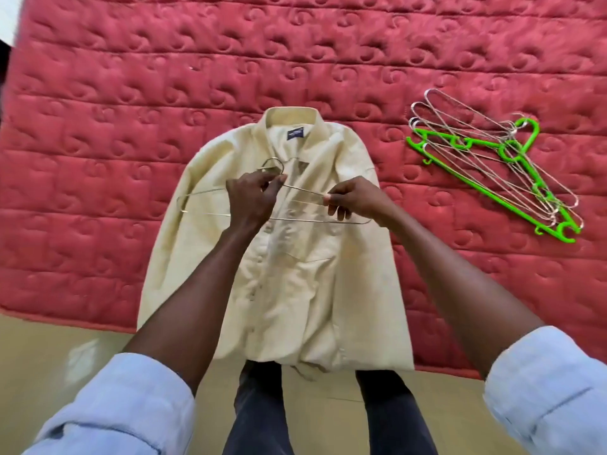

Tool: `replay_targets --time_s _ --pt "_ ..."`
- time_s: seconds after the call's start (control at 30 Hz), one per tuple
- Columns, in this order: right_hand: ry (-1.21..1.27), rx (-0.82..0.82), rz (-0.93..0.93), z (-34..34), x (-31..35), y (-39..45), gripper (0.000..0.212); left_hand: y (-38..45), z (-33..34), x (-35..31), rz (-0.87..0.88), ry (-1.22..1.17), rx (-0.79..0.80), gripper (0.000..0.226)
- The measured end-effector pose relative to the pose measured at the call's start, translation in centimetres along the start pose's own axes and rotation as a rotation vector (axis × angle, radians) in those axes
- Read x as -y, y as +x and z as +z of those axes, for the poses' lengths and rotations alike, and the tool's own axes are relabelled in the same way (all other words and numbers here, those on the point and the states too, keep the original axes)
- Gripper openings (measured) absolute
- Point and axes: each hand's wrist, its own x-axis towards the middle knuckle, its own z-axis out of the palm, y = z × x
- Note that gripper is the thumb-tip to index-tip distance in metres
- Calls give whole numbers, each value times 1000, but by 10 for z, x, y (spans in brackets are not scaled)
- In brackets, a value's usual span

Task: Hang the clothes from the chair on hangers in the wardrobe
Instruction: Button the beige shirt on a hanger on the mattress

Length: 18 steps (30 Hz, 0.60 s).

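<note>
Metal wire hanger (295,205) was pinched by curled fingers of left hand (251,200) and right hand (356,200) above cream shirt (289,274).

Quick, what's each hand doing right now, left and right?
Left hand: grips the wire hanger near its hook.
Right hand: pinches the same hanger's shoulder wire, above the cream shirt.

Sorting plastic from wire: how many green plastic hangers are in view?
1. The green plastic hanger lies on the red quilted mattress, right of the cream shirt, under the tangled wire hangers, which could hide another.
</note>
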Motion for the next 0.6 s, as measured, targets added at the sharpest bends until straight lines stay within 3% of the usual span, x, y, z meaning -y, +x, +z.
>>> replay_targets --time_s 0.07,0.13,0.33,0.4,0.47,0.53,0.6 --pt "-236 -21 -18 25 14 18 18 6 -26 32 -112 25 -54 35" --pt "-367 -157 -18 36 22 32 20 14 -47 61 -251 35 -93 35" --pt "-16 -445 -8 81 35 65 29 40 -69 110 -328 -49 71 42" --pt "79 -476 28 86 41 73 23 47 -70 119 -347 -80 58 43" --pt "132 -647 55 84 46 77 19 53 -72 123 -372 -76 11 32" --pt "-27 -905 76 83 46 80 24 59 -72 123 -402 -10 -31 23" --pt "-238 -988 83 91 48 85 25 63 -72 121 -421 27 -67 24"
